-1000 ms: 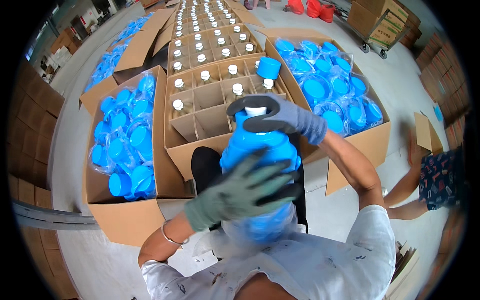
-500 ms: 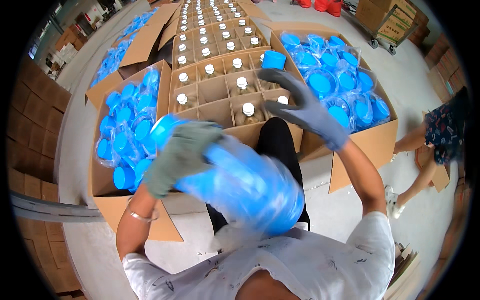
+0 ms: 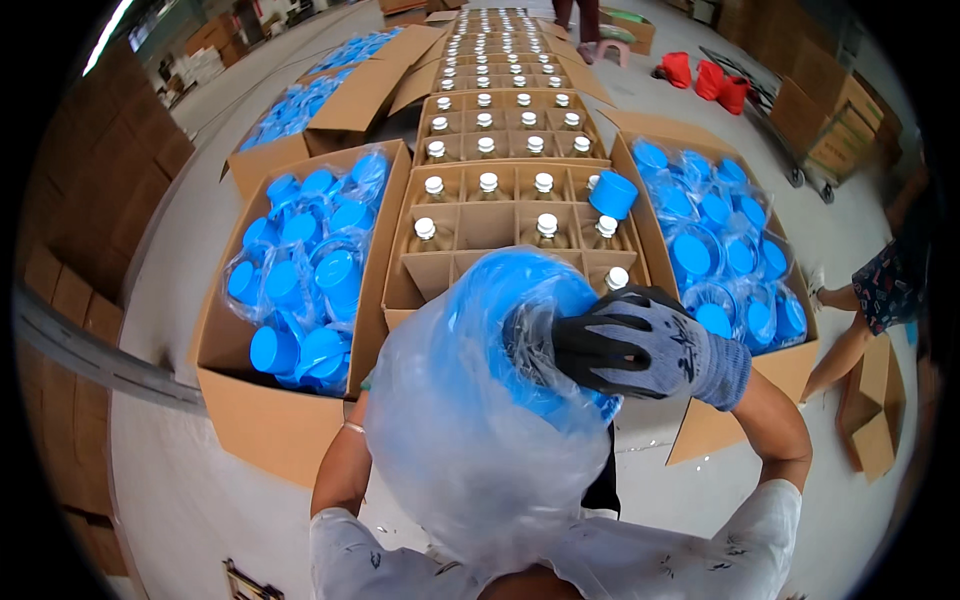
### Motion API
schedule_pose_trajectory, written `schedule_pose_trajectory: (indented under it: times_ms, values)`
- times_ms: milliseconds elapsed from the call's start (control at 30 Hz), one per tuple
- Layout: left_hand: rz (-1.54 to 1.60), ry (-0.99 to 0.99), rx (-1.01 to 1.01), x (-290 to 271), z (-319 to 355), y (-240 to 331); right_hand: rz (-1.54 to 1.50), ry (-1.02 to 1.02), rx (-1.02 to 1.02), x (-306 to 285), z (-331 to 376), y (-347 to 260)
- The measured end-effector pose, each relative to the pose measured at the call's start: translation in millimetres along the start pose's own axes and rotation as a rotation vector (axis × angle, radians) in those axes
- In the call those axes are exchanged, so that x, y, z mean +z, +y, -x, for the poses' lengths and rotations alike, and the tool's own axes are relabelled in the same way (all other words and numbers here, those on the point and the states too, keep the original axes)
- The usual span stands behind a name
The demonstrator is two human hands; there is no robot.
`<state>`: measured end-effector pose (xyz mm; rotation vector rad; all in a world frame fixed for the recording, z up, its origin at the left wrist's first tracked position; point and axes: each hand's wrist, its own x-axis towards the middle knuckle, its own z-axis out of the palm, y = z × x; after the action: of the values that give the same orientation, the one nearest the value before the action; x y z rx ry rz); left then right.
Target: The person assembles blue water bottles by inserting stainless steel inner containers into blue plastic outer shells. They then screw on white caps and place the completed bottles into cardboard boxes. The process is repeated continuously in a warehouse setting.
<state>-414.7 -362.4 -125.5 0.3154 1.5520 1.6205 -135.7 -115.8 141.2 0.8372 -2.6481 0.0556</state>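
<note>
A large clear plastic bag (image 3: pixel 450 440) with something blue inside fills the space before my chest; the film hides the kind of thing. My right hand (image 3: pixel 645 345), in a grey-blue and black glove, has its fingers closed on the film at the bag's upper right. My left hand is hidden behind the bag, apart from a sliver of green glove at its left edge. Beyond the bag stands a divided carton (image 3: pixel 400 290) with white-capped clear bottles (image 3: pixel 546 228), some compartments without a bottle. A loose blue cup (image 3: pixel 613 195) sits on top at its right side.
Open cartons of bagged blue cups stand at left (image 3: pixel 225 400) and right (image 3: pixel 800 375). More bottle cartons (image 3: pixel 515 98) run into the distance. At right are a person's legs (image 3: pixel 850 345), an opened carton (image 3: pixel 873 420), a loaded trolley (image 3: pixel 825 165) and red bags (image 3: pixel 708 80).
The bagged blue thing has swung from a slant to upright before my chest. My right hand has come down from above the bottles onto the bag. My left hand has gone behind it.
</note>
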Motion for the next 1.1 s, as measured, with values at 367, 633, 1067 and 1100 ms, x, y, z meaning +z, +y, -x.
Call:
schedule_pose_trajectory:
  times_ms: [367,633,1067,1100]
  values:
    - [-0.006,-0.045,-0.024,12.7,7.1,-9.1,-0.852,-0.118,0.263,3.7,-28.8,36.8]
    - [-0.3,0.197,0.245,31.9,68.5,38.1,-0.449,-0.139,0.789,48.2,21.3,43.0]
    - [0.106,0.211,0.167,28.3,73.3,16.9,-0.257,0.068,0.46,6.0,22.9,25.4]
    - [0.072,0.154,0.106,27.7,70.5,8.9,-0.243,0.051,0.415,7.7,18.6,21.2]
